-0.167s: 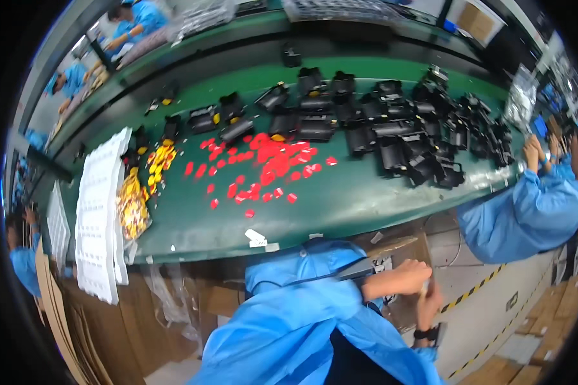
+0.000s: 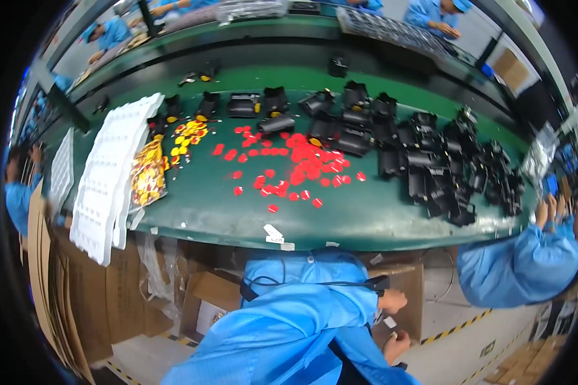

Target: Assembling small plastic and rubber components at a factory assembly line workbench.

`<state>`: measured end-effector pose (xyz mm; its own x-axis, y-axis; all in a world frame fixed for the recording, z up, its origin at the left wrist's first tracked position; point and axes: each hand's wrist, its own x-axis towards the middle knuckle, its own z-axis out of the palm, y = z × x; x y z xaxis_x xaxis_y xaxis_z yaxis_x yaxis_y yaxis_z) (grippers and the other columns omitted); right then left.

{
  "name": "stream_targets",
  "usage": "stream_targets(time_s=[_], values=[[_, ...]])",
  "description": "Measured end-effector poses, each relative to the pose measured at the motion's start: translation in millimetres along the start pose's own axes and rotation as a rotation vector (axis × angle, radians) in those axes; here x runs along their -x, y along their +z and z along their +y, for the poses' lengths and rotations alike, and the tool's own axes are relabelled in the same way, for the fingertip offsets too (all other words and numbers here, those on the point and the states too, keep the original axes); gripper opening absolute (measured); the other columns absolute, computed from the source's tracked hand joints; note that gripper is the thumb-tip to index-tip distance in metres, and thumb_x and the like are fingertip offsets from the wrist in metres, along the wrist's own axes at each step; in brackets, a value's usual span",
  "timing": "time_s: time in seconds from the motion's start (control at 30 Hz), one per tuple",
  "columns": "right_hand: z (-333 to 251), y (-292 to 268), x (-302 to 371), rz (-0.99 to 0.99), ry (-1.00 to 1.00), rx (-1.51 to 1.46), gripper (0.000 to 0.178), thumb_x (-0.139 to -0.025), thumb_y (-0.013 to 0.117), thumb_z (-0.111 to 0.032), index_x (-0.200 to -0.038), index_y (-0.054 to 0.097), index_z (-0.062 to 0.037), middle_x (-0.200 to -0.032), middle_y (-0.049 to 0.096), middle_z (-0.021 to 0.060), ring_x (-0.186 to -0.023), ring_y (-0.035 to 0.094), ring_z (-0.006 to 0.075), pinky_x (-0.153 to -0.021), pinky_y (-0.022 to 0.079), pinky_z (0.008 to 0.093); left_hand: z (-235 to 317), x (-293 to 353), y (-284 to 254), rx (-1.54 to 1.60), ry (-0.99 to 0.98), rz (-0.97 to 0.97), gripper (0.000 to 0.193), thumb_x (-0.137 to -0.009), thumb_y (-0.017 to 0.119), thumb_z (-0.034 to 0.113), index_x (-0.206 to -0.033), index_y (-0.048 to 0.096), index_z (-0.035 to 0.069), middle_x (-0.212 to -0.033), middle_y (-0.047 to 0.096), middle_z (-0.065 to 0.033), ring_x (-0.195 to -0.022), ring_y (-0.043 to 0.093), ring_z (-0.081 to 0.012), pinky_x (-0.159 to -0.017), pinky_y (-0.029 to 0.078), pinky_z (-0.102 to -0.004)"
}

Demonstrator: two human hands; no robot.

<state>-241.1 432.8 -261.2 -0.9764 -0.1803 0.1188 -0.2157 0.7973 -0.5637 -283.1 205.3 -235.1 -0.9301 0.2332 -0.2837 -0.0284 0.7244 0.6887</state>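
Observation:
My left hand point(image 2: 393, 300) reaches across to the right, below the bench edge, its fingers curled closed. Whether it holds anything is hidden. Just below it, my right hand point(image 2: 397, 346) is pinched at the fingertips, with a tiny pale bit showing there that is too small to name. Between the hands, a small white piece point(image 2: 390, 322) shows against an open cardboard box point(image 2: 412, 295). Both hands are apart from each other and away from the bench top.
On the green bench point(image 2: 237, 218) lie scattered red discs point(image 2: 308, 163), yellow pieces point(image 2: 189, 133), a bag of yellow-red pieces point(image 2: 148, 173), white trays point(image 2: 109, 173) and many black plastic housings point(image 2: 424, 157). A co-worker in blue point(image 2: 520, 266) sits at the right. Another cardboard box point(image 2: 205, 289) stands under the bench.
My hands were close together farther right; they have moved left and down and come apart. The small white piece now shows between them. The whole view has shifted.

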Motion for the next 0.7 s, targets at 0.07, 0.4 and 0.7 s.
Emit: stream_targets(time_s=[0.07, 0.4, 0.7], values=[[-68, -12, -3, -0.053, -0.001, -0.117, 0.015, -0.077, 0.058, 0.005, -0.092, 0.059, 0.0057, -0.074, 0.059, 0.0126, -0.067, 0.057, 0.0214, -0.062, 0.047, 0.0345, -2, 32, -26, -0.017, 0.036, -0.051, 0.026, -0.072, 0.065, 0.005, -0.097, 0.074, 0.0, -0.098, 0.072, -0.0205, -0.095, 0.07, -0.0385, -0.076, 0.058, -0.0461], [-402, -54, -96, -0.289, -1.043, -0.945, 0.024, -0.066, 0.052, 0.004, -0.088, 0.062, 0.0064, -0.07, 0.063, 0.0145, -0.06, 0.06, 0.0232, -0.057, 0.048, 0.0304, 34, 332, -206, -0.003, 0.205, 1.069, 0.011, -0.085, 0.066, 0.005, -0.093, 0.061, -0.002, -0.068, 0.055, -0.0123, -0.064, 0.058, -0.0306, -0.058, 0.046, -0.0412], [-605, 40, -123, -0.33, -1.628, -0.761, 0.025, -0.069, 0.065, 0.003, -0.093, 0.063, 0.0013, -0.074, 0.057, 0.0133, -0.059, 0.057, 0.0295, -0.052, 0.045, 0.0365, -104, 409, -320, -0.663, -0.701, 1.157, 0.029, -0.081, 0.07, 0.021, -0.097, 0.055, 0.002, -0.071, 0.062, -0.0172, -0.068, 0.064, -0.0367, -0.059, 0.051, -0.0462]])
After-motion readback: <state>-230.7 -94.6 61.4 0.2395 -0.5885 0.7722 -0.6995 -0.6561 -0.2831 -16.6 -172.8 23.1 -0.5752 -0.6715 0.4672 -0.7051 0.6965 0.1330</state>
